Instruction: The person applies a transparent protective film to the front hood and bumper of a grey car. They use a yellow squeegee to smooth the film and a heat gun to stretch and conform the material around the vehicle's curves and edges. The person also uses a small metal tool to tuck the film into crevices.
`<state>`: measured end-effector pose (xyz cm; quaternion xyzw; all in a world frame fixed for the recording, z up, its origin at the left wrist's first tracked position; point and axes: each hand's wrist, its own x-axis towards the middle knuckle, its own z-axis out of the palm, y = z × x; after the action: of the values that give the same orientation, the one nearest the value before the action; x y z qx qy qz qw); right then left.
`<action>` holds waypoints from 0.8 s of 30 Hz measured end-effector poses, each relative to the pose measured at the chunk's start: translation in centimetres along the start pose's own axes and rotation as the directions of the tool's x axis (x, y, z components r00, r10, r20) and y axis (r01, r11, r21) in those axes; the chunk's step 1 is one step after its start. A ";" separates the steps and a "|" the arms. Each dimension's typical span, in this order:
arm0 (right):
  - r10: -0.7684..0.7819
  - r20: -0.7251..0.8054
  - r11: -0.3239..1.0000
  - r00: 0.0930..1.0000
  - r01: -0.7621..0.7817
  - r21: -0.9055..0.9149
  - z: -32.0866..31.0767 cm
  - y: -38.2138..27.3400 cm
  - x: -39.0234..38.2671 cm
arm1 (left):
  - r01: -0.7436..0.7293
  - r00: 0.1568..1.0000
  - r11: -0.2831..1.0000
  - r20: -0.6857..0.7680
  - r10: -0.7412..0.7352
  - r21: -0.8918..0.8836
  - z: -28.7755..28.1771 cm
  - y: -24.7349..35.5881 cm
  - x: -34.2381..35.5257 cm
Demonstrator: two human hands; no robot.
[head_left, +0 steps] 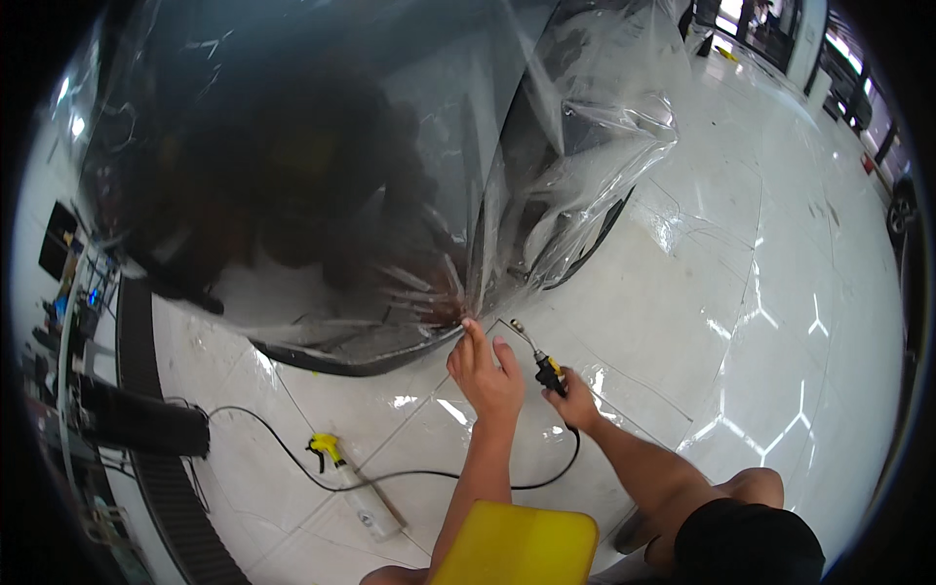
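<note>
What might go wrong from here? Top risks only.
1. The tool in the right hand has its tip close to the left hand; a slip might catch the fingers or mark the film.
2. The film creases where the left fingertips meet it, so folds could stay in.
3. The hose crosses the bottle in this view; if they touch, a tug might shift it.

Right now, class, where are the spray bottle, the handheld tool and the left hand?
Spray bottle (pixel 369 503), head view: its pale body.
Handheld tool (pixel 549 374), head view: its black body.
Left hand (pixel 487 378), head view: its back.
</note>
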<state>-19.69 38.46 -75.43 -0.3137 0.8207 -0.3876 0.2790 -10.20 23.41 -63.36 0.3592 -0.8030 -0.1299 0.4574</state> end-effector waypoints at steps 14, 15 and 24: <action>-0.453 0.076 0.892 0.888 0.452 0.031 -10.9 -10.3 4.8 | 0.108 0.678 -0.824 0.647 -0.348 -0.556 2.7 5.5 6.1; -0.523 -0.004 0.852 0.852 0.523 -0.015 -11.0 -10.4 5.1 | 0.143 0.748 -0.819 0.602 -0.278 -0.556 3.2 5.3 5.2; -0.564 0.004 0.811 0.826 0.555 -0.183 -12.2 -11.7 6.2 | 0.157 0.808 -0.763 0.526 -0.266 -0.627 4.1 6.0 3.1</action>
<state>-28.79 33.70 -60.63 -0.5547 0.7299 -0.3859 0.1031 -17.36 24.97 -60.43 -0.0306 -0.0352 -0.8868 0.4598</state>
